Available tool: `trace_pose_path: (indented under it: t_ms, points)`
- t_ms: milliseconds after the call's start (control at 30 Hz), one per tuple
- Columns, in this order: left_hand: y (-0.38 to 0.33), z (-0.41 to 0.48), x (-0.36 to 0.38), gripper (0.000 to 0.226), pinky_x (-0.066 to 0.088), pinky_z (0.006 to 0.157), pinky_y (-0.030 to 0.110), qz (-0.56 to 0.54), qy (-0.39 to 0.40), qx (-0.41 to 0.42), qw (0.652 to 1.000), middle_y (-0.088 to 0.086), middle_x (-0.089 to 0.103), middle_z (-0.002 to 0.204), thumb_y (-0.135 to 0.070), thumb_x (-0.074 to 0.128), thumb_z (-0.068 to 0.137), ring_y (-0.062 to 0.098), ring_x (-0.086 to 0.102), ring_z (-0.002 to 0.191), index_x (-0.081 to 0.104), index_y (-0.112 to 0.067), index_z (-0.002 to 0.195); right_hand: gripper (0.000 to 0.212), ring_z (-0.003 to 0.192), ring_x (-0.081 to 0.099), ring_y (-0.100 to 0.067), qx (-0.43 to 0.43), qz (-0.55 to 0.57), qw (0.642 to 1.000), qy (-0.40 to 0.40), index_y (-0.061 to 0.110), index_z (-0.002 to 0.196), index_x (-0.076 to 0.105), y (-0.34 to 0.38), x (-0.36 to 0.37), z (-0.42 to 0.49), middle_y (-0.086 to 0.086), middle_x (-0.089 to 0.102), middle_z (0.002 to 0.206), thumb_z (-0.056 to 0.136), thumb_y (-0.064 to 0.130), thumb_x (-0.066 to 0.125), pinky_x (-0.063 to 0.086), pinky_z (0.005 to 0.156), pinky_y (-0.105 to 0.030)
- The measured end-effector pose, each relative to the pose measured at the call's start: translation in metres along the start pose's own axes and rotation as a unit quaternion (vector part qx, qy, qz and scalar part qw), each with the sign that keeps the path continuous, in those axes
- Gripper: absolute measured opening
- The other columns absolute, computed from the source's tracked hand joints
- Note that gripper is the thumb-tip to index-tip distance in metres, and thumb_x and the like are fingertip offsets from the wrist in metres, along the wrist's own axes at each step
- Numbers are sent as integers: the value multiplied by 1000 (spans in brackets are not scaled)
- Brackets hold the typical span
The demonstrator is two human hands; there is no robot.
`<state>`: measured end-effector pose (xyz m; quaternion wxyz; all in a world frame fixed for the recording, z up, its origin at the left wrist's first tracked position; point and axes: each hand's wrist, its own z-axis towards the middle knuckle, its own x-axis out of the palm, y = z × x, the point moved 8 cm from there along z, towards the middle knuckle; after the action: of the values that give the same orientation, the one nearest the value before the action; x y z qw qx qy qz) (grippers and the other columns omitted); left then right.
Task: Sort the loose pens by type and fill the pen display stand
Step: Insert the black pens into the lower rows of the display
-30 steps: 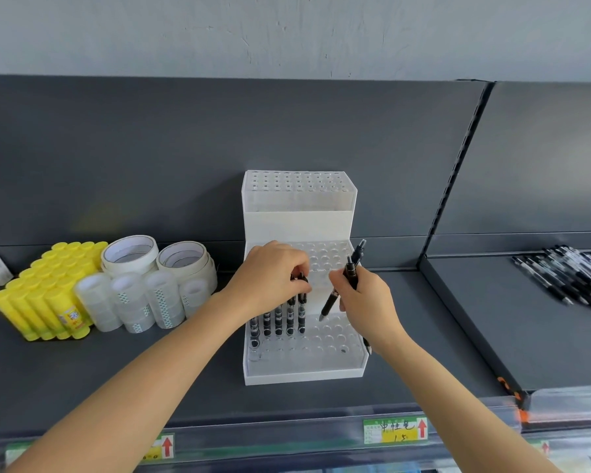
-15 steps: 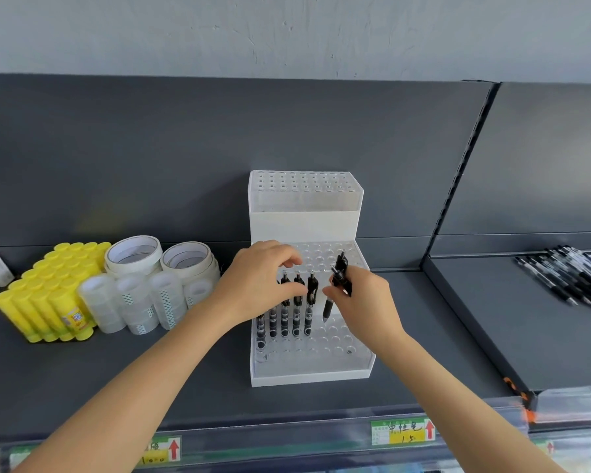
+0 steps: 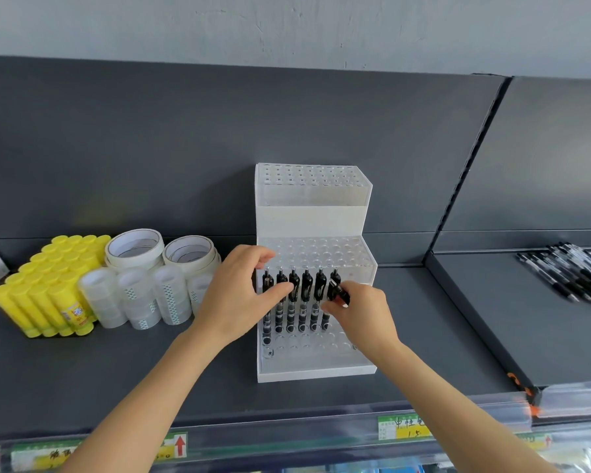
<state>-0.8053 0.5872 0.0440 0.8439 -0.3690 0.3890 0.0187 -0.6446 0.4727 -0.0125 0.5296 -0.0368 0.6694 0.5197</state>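
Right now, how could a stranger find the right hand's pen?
Find the white stepped stand on the grey shelf. Its lowest step holds one row of black pens. Yours is the rightmost pen, the only one the right hand pinches.

Both bare forearms reaching forward, left hand point(image 3: 239, 295) fingers curled, thumb out, right hand point(image 3: 362, 315) pinching a pen point(image 3: 335, 287)
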Motion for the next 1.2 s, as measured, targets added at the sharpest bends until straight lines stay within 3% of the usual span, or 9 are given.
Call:
trace_pose_path:
  t_ms: [133, 267, 367, 500, 567, 633, 733, 867, 1200]
  points:
    - [7, -8, -2, 52, 40, 90, 21, -24, -46, -19, 998, -11, 50, 116, -38, 75, 77, 3, 47, 106, 54, -20, 121, 26, 51, 40, -15, -3, -12, 1000, 7, 10, 71, 53, 1, 1, 4, 0, 52, 62, 84, 26, 69, 34, 49, -28]
    - [15, -22, 2, 55, 34, 84, 10, -29, -58, -44, 997, -12, 46, 114, -37, 78, 75, 2, 46, 103, 50, -21, 119, 23, 56, 46, -8, 2, 1, 1000, 21, 18, 77, 48, -1, -5, 2, 2, 59, 76, 82, 25, 70, 34, 44, -16]
    - [22, -29, 3, 54, 36, 84, 15, -29, -65, -68, 995, -11, 46, 112, -35, 78, 75, 5, 47, 102, 48, -21, 118, 6, 62, 47, -12, 66, 141, 988, 4, 15, 90, 54, -7, -21, 4, 0, 56, 80, 87, 11, 56, 38, 48, -12]
    - [27, -35, 14, 52, 35, 87, 20, 5, -13, -72, 997, -12, 47, 114, -41, 75, 77, 5, 46, 105, 49, -20, 116, 14, 71, 49, -17, 112, 315, 942, 21, 8, 89, 62, -8, -30, 6, -5, 54, 81, 89, 2, 50, 47, 63, -21]
    - [30, -38, 20, 52, 33, 86, 20, 30, 20, -70, 997, -13, 46, 114, -44, 72, 79, 4, 44, 107, 49, -19, 118, 11, 68, 42, -19, 82, 294, 952, -3, -1, 86, 64, -4, -37, 5, -7, 50, 76, 88, 8, 58, 44, 64, -24]
    - [33, -41, 23, 52, 33, 85, 19, 60, 39, -66, 995, -15, 44, 114, -47, 69, 80, 5, 45, 110, 49, -19, 120, 11, 66, 40, -16, 53, 275, 959, -31, 3, 81, 67, -2, -44, 1, -6, 49, 71, 85, 13, 65, 37, 65, -27]
    - [37, -44, 29, 52, 35, 85, 21, 116, 75, -59, 989, -9, 48, 118, -51, 63, 83, 10, 47, 113, 50, -17, 121, 9, 61, 48, -9, 27, 272, 959, -77, 22, 76, 69, 2, -53, -4, 3, 58, 66, 82, 16, 72, 41, 64, -20]
    - [44, -48, 39, 52, 42, 85, 24, 152, 127, -57, 979, -4, 51, 121, -52, 56, 87, 13, 50, 113, 50, -17, 125, 10, 53, 53, 4, 1, 234, 967, -101, 24, 79, 67, 5, -56, -5, 12, 61, 63, 79, 18, 75, 42, 58, -8]
    - [49, -51, 42, 55, 44, 86, 25, 163, 137, -57, 975, -5, 52, 124, -55, 50, 90, 12, 51, 114, 48, -19, 131, 21, 55, 45, -10, -32, 149, 982, -111, 7, 72, 63, 8, -54, -2, -3, 62, 63, 76, 22, 77, 37, 53, -15]
